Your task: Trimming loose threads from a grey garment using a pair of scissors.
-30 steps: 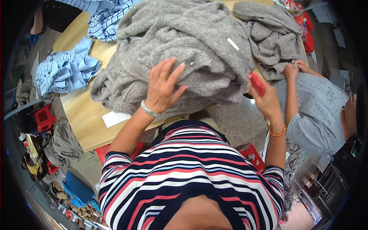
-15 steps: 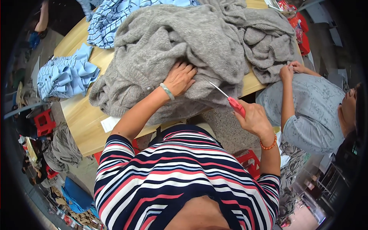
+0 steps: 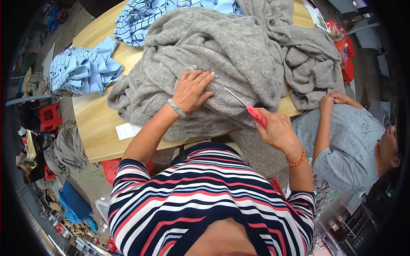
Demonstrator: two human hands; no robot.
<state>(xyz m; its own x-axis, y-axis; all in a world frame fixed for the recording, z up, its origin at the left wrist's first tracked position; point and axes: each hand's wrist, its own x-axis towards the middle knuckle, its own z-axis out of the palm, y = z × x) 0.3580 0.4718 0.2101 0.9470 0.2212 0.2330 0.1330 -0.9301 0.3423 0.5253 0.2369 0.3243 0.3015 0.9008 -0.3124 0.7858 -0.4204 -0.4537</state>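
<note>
A large grey knit garment (image 3: 239, 47) lies in a bunched heap on the wooden table (image 3: 92, 132) in front of me. My left hand (image 3: 192, 91) rests palm down on its near part, fingers stretched out and thumb apart. In my right hand (image 3: 279, 132) is a red-handled tool (image 3: 257, 117) with a long, thin metal shaft; its exact kind cannot be made out. The shaft points up and left, and its tip meets the knit just beyond my left fingertips, by a small pale spot.
Blue checked garments (image 3: 85, 70) lie at the table's left and far side. A second grey knit pile (image 3: 314, 59) is at the right, where another person's hands (image 3: 333, 100) hold its edge. A white paper slip (image 3: 127, 131) lies near the front edge. Red stools (image 3: 50, 118) stand around.
My left hand has shifted slightly left and come out of a fold, now flatter on the knit. The tool's tip has moved up and left to the cloth beside its fingers.
</note>
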